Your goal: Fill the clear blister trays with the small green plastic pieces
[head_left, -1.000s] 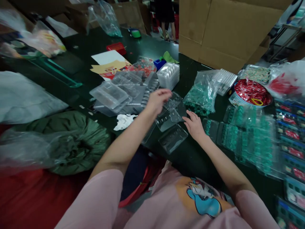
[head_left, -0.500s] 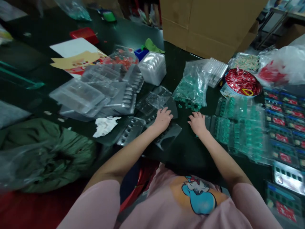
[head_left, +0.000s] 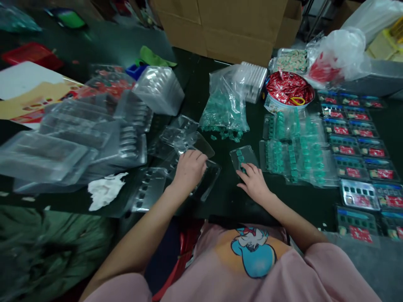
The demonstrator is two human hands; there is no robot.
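Observation:
My left hand rests with curled fingers over several clear plastic trays; whatever is under its fingertips is hidden. To the right, my right hand lies with its fingers apart on the lower part of a clear tray that holds green pieces in a row. Beyond my hands, an open plastic bag of green pieces has some spilled at its mouth. Filled trays with green pieces overlap one another right of my right hand.
Stacked clear boxes and a crumpled white tissue are on the left. A round tin of red packets stands at the back right. Packed sets form rows at the far right. A cardboard box stands behind.
The view has shifted to the right. My right hand now lies on a tray of green pieces that shows more fully. The fingers of my left hand are more curled over the clear trays.

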